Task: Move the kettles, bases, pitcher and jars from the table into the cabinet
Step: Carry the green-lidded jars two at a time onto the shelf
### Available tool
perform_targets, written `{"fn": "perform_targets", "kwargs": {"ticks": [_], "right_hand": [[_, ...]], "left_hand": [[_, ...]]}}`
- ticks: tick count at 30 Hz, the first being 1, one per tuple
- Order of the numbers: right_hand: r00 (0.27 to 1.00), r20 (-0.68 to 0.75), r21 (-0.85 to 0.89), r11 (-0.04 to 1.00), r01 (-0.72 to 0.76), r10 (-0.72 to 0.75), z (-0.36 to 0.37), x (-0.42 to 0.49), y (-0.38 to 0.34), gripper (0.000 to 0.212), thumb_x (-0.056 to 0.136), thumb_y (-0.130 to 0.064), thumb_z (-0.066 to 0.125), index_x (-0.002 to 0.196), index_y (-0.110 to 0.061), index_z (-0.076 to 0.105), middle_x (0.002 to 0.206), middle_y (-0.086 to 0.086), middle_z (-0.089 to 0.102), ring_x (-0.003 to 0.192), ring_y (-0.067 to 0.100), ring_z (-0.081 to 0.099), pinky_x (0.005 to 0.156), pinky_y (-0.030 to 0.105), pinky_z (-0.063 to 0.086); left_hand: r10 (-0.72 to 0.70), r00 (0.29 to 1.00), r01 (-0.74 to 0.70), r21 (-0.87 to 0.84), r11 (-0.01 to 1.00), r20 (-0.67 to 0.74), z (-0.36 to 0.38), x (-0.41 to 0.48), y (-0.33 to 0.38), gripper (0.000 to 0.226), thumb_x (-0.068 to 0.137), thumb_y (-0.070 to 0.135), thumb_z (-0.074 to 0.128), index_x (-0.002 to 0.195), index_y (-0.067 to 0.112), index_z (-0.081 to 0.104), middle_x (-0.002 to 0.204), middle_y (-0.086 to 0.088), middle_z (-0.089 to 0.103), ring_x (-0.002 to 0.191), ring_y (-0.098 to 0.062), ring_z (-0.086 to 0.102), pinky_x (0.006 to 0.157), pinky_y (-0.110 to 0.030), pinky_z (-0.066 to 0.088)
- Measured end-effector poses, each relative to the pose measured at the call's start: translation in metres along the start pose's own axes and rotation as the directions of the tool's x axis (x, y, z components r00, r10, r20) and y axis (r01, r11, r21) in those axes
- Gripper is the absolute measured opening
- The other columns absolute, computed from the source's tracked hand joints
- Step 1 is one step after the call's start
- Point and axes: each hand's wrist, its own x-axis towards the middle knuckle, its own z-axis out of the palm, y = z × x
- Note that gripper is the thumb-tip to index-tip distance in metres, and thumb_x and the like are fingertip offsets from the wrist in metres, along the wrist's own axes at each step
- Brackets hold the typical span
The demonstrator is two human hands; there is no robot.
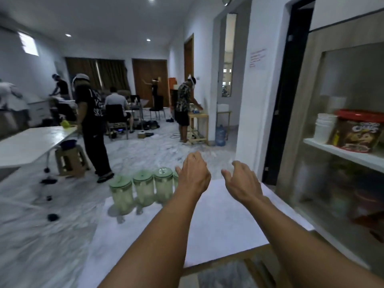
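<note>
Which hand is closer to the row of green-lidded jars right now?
Left. The left hand hovers over the right end of the jars, hiding part of one; the right hand is farther right, over bare table.

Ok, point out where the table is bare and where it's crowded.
Bare: the white table from the near edge up to both hands, left hand and right hand. Crowded: the far left edge, where the green-lidded jars stand in a tight row; the left hand hides its right end.
</note>
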Motion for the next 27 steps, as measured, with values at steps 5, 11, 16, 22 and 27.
{"fn": "perform_targets", "kwargs": {"ticks": [5,11,16,22,27], "right_hand": [[0.981,0.191,0.077,0.997,0.030,-0.044,0.114,-0.002,-0.091,0.046,0.097,-0.044,0.044,0.132,-0.014,0.046,0.141,0.012,0.049,0.127,0.037,0.048,0.101,0.048,0.043],[0.911,0.403,0.125,0.991,0.044,-0.091,0.218,0.005,-0.153,0.046,0.097,-0.043,0.048,0.131,-0.012,0.047,0.135,0.012,0.054,0.121,0.035,0.054,0.092,0.041,0.047],[0.880,0.474,0.177,0.983,-0.054,-0.037,0.285,0.050,-0.174,0.041,0.096,-0.037,0.052,0.127,-0.010,0.049,0.132,0.014,0.059,0.120,0.036,0.056,0.092,0.039,0.046],[0.810,0.577,0.266,0.915,-0.304,0.102,0.356,0.117,-0.183,0.038,0.091,-0.029,0.064,0.122,-0.010,0.056,0.123,0.012,0.065,0.115,0.032,0.059,0.087,0.030,0.041],[0.729,0.671,0.289,0.857,-0.426,0.136,0.399,0.147,-0.183,0.039,0.085,-0.038,0.072,0.112,-0.011,0.065,0.104,0.005,0.066,0.101,0.027,0.063,0.078,0.026,0.042]], "left_hand": [[-0.193,0.981,0.192,0.027,0.981,0.009,-0.024,0.021,-0.152,0.040,0.093,0.010,0.042,0.133,0.007,0.043,0.140,-0.015,0.045,0.127,-0.035,0.047,0.105,-0.050,0.038],[-0.455,0.890,0.455,0.001,0.891,0.026,-0.015,0.039,-0.276,0.034,0.091,0.009,0.047,0.126,0.008,0.047,0.131,-0.014,0.052,0.115,-0.036,0.055,0.093,-0.045,0.047],[-0.600,0.798,0.602,-0.111,0.791,0.054,0.019,0.072,-0.333,0.044,0.093,0.021,0.056,0.131,0.004,0.043,0.130,-0.016,0.051,0.119,-0.035,0.053,0.093,-0.041,0.045],[-0.762,0.628,0.767,-0.288,0.573,0.157,0.065,0.119,-0.379,0.046,0.085,0.030,0.066,0.120,0.004,0.055,0.121,-0.015,0.063,0.110,-0.036,0.061,0.088,-0.038,0.051],[-0.784,0.584,0.778,-0.420,0.468,0.209,0.095,0.142,-0.401,0.034,0.082,0.042,0.068,0.101,0.014,0.063,0.099,-0.005,0.069,0.098,-0.031,0.065,0.079,-0.031,0.048]]}}
